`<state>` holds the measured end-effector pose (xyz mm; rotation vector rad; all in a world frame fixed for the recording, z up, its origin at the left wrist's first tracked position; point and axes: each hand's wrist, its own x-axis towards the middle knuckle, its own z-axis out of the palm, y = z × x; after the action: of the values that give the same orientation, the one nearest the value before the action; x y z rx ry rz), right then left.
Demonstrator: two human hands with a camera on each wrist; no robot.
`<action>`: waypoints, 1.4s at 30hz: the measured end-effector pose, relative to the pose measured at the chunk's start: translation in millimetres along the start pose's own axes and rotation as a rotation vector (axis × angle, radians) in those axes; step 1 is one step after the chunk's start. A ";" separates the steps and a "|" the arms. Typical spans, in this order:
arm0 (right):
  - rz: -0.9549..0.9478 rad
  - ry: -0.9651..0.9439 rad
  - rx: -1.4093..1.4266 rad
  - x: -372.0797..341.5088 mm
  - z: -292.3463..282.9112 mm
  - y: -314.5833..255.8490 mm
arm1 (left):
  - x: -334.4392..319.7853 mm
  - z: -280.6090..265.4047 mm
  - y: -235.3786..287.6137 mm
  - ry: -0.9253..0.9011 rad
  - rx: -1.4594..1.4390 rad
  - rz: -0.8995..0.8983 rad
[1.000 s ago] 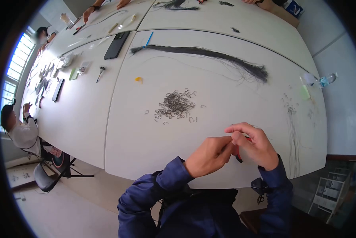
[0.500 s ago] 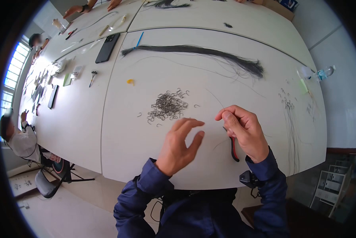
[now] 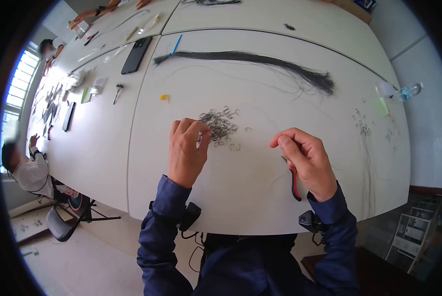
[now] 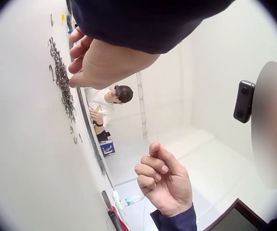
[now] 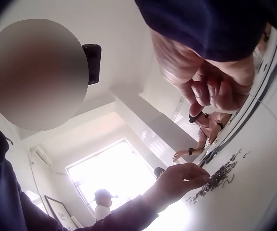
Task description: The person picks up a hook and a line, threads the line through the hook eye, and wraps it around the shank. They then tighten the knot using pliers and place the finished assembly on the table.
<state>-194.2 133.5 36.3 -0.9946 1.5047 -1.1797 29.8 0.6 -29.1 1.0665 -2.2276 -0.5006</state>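
Observation:
A pile of small dark hooks (image 3: 222, 127) lies on the white table. Over its left edge the left hand (image 3: 186, 153) reaches down, thumb and fingertips close together at the hooks; whether one is between them is hidden. The right hand (image 3: 307, 163) has curled fingers and pinches a thin clear line between thumb and forefinger, held above the table to the right of the pile. In the right wrist view the line (image 5: 268, 109) runs out from that hand (image 5: 211, 82). Red-and-black pliers (image 3: 294, 185) lie just below the right hand.
A long bundle of dark strands (image 3: 250, 58) with a blue tie lies beyond the pile. A yellow piece (image 3: 164, 97) and a phone (image 3: 137, 54) are to the left. Hooks with lines (image 3: 365, 129) and a bottle (image 3: 410, 92) are at the right. Other people sit around the tables.
The hands have parted from where they met over the pliers. The left hand has moved left and forward to the hooks; the right hand has stayed near the pliers with the line.

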 end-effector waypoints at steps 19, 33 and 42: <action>-0.173 0.269 0.261 -2.8 21.7 -10.2 | -26.1 -14.0 78.7 -0.729 -0.832 -0.446; -0.200 0.160 0.502 -50.5 20.6 -8.7 | -55.7 14.8 113.9 -0.978 -1.816 -0.855; -0.051 0.360 0.400 -72.7 -33.3 16.2 | -23.3 -32.7 44.0 -0.082 -1.978 -0.519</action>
<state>-211.2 213.2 37.2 -0.5735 1.4352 -1.6840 38.3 43.3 11.6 0.3340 -0.5138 -2.1859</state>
